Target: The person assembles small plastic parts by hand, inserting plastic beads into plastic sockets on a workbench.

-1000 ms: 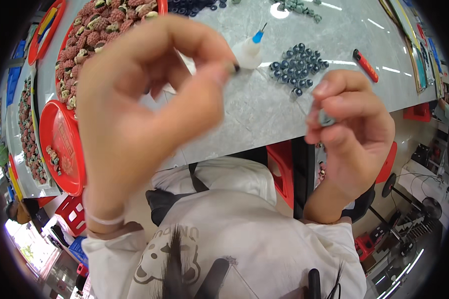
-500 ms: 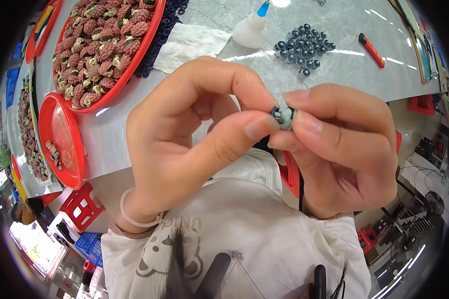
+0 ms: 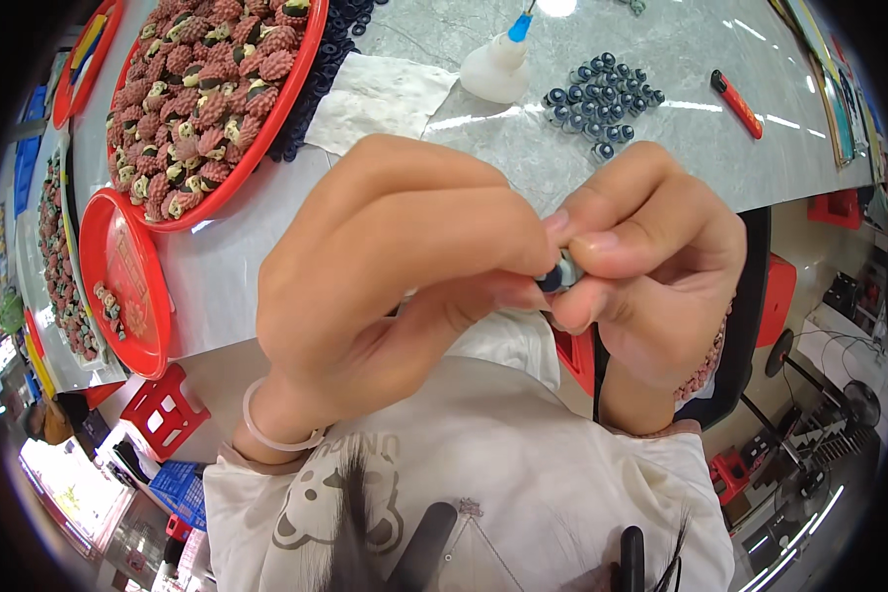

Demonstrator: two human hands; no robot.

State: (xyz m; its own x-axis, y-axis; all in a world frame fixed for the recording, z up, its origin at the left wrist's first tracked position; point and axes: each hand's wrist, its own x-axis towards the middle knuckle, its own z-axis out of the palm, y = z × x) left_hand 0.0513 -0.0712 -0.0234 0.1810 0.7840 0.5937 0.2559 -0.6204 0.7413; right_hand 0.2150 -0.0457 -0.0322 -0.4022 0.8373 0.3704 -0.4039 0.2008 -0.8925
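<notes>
- The left hand (image 3: 405, 286) and the right hand (image 3: 651, 266) are meeting close under the camera, above the near edge of the table (image 3: 562, 168), fingertips pressing toward each other.
- Both hands are pinching one small dark bead (image 3: 559, 275) between them; the left thumb and forefinger are closing on it from the left, and the right thumb and forefinger are gripping it from the right.
- Only a little of the bead is showing between the fingertips, dark with a pale shiny part; its exact shape is too hidden to tell.
- A pale bracelet (image 3: 271, 434) is circling the left wrist, and a string of reddish beads (image 3: 705, 360) is showing at the right wrist.
- A heap of similar dark beads (image 3: 602, 94) is lying on the grey table beyond the hands, well apart from them.
- A small white squeeze bottle (image 3: 496, 67) with a blue tip is standing just left of that heap.
- A white cloth (image 3: 380, 99) is lying flat next to the bottle, on its left.
- A big red tray (image 3: 217, 99) is sitting at the far left, holding many red and cream carved pieces.
- A smaller red tray (image 3: 123, 286) is lying nearer the table edge, with a few small pieces in it.
- An orange-red lighter (image 3: 737, 104) is lying to the right of the bead heap.
- The person's light shirt (image 3: 483, 464) is filling the lower part of the view.
</notes>
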